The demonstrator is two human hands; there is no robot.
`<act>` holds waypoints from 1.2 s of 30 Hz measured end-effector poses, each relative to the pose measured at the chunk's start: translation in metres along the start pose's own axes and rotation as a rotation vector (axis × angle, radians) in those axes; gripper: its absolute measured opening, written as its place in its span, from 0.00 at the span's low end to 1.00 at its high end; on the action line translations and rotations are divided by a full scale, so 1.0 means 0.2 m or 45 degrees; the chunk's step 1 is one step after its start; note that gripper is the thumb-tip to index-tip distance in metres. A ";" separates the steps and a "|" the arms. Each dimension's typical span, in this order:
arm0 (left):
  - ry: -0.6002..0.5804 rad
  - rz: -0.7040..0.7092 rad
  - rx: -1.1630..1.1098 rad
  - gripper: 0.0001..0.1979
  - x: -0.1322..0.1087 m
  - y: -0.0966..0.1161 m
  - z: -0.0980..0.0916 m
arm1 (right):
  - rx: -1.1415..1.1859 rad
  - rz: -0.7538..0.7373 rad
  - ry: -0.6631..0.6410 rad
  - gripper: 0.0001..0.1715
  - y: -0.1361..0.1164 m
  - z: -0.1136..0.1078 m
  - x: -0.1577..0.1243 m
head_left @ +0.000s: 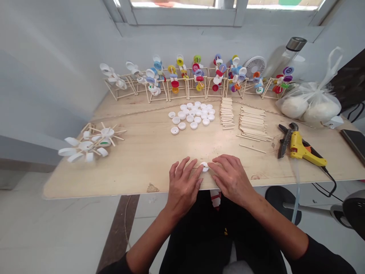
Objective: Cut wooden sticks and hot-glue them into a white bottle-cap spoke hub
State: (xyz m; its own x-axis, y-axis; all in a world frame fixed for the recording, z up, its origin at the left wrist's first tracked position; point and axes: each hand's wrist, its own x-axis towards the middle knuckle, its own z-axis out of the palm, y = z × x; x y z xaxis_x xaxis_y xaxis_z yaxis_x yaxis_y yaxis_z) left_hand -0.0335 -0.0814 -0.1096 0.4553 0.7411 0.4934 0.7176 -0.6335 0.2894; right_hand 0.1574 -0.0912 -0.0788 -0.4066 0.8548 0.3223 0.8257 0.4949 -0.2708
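My left hand (183,183) and my right hand (229,177) rest on the near edge of the wooden board (137,160). Between their fingertips sits a white bottle cap (204,166) with a thin wooden stick under it. Both hands pinch at this cap from either side, fingers curled toward it. A cluster of white caps (194,114) lies further back at the centre. Two stacks of wooden sticks (251,123) lie to the right of the caps.
A yellow glue gun (303,149) and black pliers (285,139) lie at the right. White cap-and-stick wheels (91,142) sit at the left. A row of coloured cap windmills (196,78) lines the back, beside a small fan (254,65), a bottle (285,55) and a plastic bag (310,102).
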 end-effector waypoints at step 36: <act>0.110 -0.278 -0.237 0.12 0.01 -0.02 0.02 | 0.127 0.158 0.185 0.11 -0.01 0.02 0.03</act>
State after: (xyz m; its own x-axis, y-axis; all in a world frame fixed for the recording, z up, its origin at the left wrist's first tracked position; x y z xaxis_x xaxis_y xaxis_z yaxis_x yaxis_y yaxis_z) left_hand -0.0332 -0.0766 -0.1118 0.2481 0.8478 0.4687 0.6812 -0.4967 0.5378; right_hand 0.1517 -0.0871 -0.0797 -0.2377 0.8823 0.4063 0.8201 0.4064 -0.4029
